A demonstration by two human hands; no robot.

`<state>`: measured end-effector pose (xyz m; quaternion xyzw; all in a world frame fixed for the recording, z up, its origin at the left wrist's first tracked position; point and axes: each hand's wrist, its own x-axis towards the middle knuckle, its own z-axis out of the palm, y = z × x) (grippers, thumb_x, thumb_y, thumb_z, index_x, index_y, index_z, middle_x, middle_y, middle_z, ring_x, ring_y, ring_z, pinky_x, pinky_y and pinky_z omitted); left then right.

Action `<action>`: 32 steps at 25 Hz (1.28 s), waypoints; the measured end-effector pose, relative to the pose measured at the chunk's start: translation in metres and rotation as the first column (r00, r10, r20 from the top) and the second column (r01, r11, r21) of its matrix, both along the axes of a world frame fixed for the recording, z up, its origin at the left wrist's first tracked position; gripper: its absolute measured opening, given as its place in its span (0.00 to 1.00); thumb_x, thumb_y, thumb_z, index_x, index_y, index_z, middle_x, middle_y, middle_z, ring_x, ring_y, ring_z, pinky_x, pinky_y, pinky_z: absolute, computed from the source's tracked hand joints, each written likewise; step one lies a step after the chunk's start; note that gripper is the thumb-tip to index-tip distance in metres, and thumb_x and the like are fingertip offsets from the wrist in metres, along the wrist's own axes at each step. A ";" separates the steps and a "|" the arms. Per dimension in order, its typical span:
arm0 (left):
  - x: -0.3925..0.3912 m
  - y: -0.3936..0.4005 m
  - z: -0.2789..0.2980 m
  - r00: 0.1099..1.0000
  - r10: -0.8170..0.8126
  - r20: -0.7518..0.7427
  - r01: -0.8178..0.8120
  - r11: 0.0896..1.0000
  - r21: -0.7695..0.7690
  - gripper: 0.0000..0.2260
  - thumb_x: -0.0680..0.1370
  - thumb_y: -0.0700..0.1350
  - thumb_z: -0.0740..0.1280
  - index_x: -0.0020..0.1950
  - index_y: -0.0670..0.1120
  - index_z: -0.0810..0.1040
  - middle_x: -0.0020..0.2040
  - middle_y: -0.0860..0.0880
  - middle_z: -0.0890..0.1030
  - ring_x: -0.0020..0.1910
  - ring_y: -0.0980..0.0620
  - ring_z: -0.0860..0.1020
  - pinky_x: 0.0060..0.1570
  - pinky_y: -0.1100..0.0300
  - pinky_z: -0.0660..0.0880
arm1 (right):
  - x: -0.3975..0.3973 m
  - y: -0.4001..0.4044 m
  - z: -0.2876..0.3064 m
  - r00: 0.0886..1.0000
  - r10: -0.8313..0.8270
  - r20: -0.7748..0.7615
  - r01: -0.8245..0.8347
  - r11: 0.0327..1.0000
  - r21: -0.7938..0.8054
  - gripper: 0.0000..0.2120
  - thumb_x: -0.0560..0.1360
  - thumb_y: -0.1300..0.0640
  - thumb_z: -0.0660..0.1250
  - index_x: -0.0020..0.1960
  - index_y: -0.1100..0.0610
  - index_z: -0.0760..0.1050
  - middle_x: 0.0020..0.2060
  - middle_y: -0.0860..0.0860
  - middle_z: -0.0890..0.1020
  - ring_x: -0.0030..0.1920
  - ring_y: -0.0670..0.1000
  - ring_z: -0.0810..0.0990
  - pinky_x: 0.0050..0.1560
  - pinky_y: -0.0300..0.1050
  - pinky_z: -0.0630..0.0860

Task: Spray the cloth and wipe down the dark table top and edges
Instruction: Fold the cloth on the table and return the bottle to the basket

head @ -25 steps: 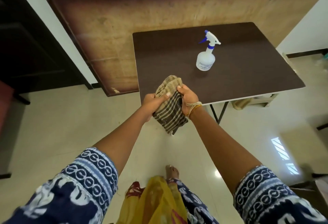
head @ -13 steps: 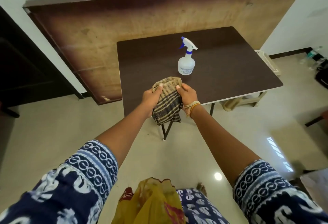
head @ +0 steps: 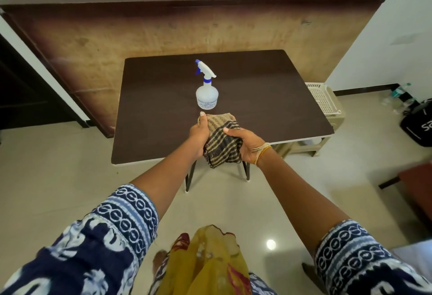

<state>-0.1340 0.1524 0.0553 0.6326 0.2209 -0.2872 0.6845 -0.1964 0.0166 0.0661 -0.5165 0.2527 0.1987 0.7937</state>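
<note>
Head view: your left hand [head: 198,136] and right hand [head: 246,144] both grip the bunched cloth [head: 221,141], held over the near edge of the table [head: 268,98]. Bottle [head: 206,89] stands upright mid-table, just beyond the cloth, untouched.

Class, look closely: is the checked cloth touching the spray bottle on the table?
Apart. The head view shows a strip of dark table between the spray bottle base and the top of the cloth, which both hands hold.
</note>
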 end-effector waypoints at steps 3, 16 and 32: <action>0.005 -0.029 0.001 0.997 0.063 -0.050 -0.062 0.998 0.023 0.33 0.78 0.68 0.52 0.70 0.45 0.70 0.60 0.40 0.80 0.55 0.39 0.80 0.56 0.42 0.78 | 0.004 -0.031 -0.005 0.997 -0.068 0.031 0.074 0.964 -0.255 0.21 0.67 0.56 0.78 0.57 0.63 0.80 0.49 0.59 0.85 0.47 0.56 0.85 0.49 0.51 0.82; 0.093 -0.048 -0.050 0.981 -0.173 0.093 0.153 0.969 0.193 0.18 0.77 0.41 0.69 0.67 0.45 0.73 0.62 0.44 0.80 0.59 0.45 0.79 0.62 0.45 0.76 | 0.097 -0.074 -0.054 0.982 0.162 0.094 -0.074 0.798 -0.599 0.11 0.74 0.55 0.72 0.51 0.60 0.79 0.47 0.55 0.83 0.50 0.53 0.82 0.53 0.47 0.79; 0.170 0.021 -0.126 0.956 -0.295 -0.011 0.221 0.692 0.688 0.20 0.80 0.46 0.66 0.71 0.47 0.69 0.67 0.43 0.75 0.65 0.42 0.75 0.62 0.50 0.73 | 0.201 -0.036 -0.127 0.788 0.444 -0.427 -0.583 0.315 -0.749 0.15 0.74 0.48 0.69 0.56 0.55 0.76 0.52 0.55 0.81 0.52 0.59 0.81 0.48 0.54 0.81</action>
